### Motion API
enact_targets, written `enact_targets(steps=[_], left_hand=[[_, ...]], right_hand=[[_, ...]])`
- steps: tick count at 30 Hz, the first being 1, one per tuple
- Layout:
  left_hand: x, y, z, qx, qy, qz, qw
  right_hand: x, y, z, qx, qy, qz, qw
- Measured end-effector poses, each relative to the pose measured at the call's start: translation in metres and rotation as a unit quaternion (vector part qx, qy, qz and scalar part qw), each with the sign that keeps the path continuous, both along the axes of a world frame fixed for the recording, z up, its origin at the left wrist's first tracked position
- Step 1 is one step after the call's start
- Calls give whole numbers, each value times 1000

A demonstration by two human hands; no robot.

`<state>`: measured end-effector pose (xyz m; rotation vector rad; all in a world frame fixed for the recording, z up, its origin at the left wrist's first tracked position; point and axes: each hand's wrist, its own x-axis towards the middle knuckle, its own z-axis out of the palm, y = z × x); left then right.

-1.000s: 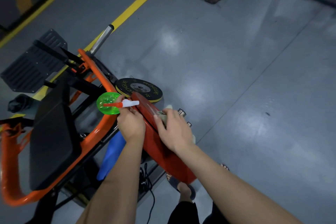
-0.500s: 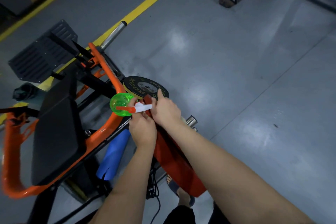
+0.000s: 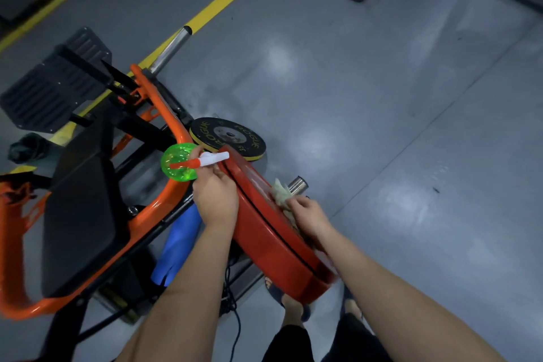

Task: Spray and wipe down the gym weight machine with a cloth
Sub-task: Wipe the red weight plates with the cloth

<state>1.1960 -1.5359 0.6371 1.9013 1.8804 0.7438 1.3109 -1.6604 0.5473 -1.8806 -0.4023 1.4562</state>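
Note:
The weight machine has an orange tubular frame (image 3: 152, 209), a black seat pad (image 3: 79, 214) and a red curved cover (image 3: 264, 232) running toward me. My left hand (image 3: 214, 200) grips a green spray bottle (image 3: 179, 164) with a white and orange nozzle, held against the cover's left edge. My right hand (image 3: 308, 214) holds a pale cloth (image 3: 280, 194) and presses it on the cover's right side, near a chrome peg (image 3: 298, 185).
A black Rogue weight plate (image 3: 232, 137) lies on the grey floor beyond the cover. A blue roll (image 3: 176, 247) leans under the frame, with a black foot plate (image 3: 55, 82) farther left. A yellow floor line (image 3: 223, 0) runs diagonally; my feet stand below the cover.
My right hand has slid with the cloth from the cover's far tip back toward me along its right side. The left hand keeps the bottle in place.

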Motion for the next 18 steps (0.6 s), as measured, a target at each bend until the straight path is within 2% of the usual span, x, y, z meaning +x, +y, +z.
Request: enact_targets(steps=[5,8,10,14,16,18], left_hand=[[5,-10,4,17,26,24,999],[5,-16,3,11,38,36,999],[6,-22,4,14,43,34,998],[8,-28,7,-9,38,45,998],[8,-29,9,10,29,37,999],[8,-27,10,19,15,35,999]], right_hand=[[-5,55,73,153,30,-52,986],[-12,75,76,186,-36,-20,982],[-9,63,61,132,-53,17,990],[4,4,11,-87,-63,129,986],[5,-15,0,-143,-62,98,983],[1,-20,5,-145,-50,36,988]])
